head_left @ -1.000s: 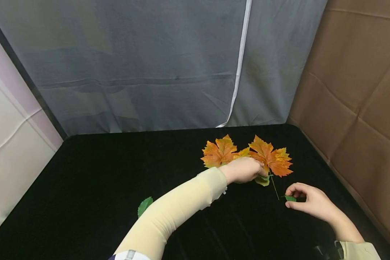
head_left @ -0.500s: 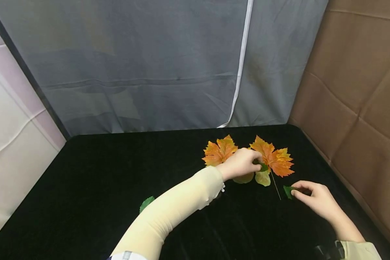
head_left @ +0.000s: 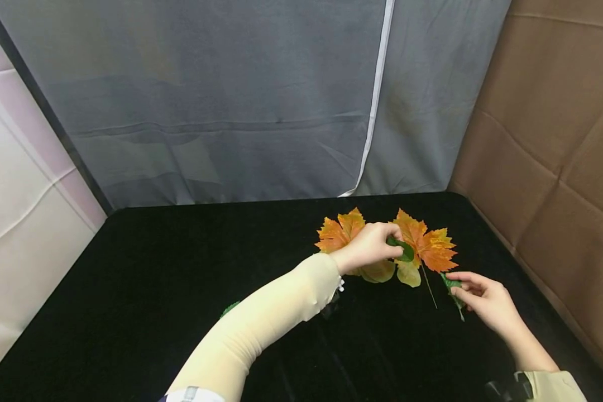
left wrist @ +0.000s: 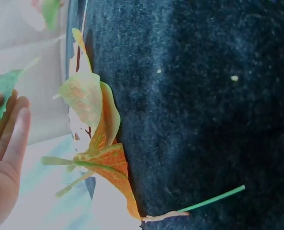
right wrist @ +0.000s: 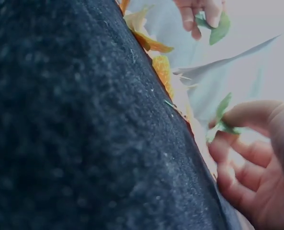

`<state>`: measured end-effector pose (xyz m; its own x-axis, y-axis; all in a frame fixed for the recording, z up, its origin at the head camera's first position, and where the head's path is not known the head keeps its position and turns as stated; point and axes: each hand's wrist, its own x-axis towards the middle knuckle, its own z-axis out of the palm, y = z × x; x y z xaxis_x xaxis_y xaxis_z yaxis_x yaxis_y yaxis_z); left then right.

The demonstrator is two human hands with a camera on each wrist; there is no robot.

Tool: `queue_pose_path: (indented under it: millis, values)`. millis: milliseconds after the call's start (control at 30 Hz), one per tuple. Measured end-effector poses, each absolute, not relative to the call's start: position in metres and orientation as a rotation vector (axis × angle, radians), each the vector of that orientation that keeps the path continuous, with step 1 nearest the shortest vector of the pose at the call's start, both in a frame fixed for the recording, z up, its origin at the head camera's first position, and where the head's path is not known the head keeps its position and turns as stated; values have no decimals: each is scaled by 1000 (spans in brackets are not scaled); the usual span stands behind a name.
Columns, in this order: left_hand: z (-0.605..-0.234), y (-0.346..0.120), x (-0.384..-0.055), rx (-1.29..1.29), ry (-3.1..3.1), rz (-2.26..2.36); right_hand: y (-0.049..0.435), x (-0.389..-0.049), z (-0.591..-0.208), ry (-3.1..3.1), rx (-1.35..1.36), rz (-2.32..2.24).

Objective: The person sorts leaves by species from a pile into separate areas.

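Grip of left hand [head_left: 368,244] pinches a dark leaf [head_left: 406,253]; right hand [head_left: 489,302] pinches a stemmed leaf [head_left: 450,282], perhaps folded.

No lettering, label, brand, number or sign can be read in any view.

Both sleeves [head_left: 271,321] are pale, creamy yellow cloth.

Grey cloth [head_left: 206,84] at back, creased, 1 white strip [head_left: 378,89] down its right part. Brown cloth [head_left: 558,100] right, also creased. Pale cloth [head_left: 15,162] left, pinkish toward back, dark strip [head_left: 46,114] between it and grey. Black table [head_left: 130,268], fuzzy top, 2 rounded far corners. Light soft.
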<state>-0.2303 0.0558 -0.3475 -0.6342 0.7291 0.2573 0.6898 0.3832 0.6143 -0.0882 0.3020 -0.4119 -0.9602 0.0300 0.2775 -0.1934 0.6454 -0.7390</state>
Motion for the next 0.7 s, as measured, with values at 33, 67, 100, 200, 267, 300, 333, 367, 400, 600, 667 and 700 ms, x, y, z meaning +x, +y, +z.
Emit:
queue_pose_path:
  millis: [33,67,100,200,267,300,333,367,400,600,667,700]
  values:
    - [-347,55,-230,1328,2554,1096,303,-88,-413,-2634,136,1176]
    - [-347,55,-230,1338,2537,1096,303,-88,-414,-2666,138,1135]
    - [-347,54,-231,1351,2526,1082,304,-88,-415,-2695,146,1100]
    - [-344,48,-232,1385,2459,1039,304,-90,-417,-2761,180,1058]
    - [-341,41,-234,1403,2390,1012,303,-92,-417,-2780,200,1049]
    - [-339,37,-235,1406,2352,996,302,-93,-417,-2785,209,1049]
    - [-337,32,-236,1401,2301,993,301,-94,-417,-2788,218,1052]
    - [-335,26,-237,1390,2244,994,300,-95,-417,-2791,226,1057]
    - [-333,21,-238,1375,2189,993,300,-96,-416,-2791,236,1058]
    - [-323,-20,-241,1192,1937,940,301,-101,-417,-2796,264,1063]
    - [-320,-35,-240,1142,1909,905,300,-101,-418,-2793,271,1059]
    - [-318,-43,-239,1123,1906,883,300,-101,-418,-2792,273,1057]
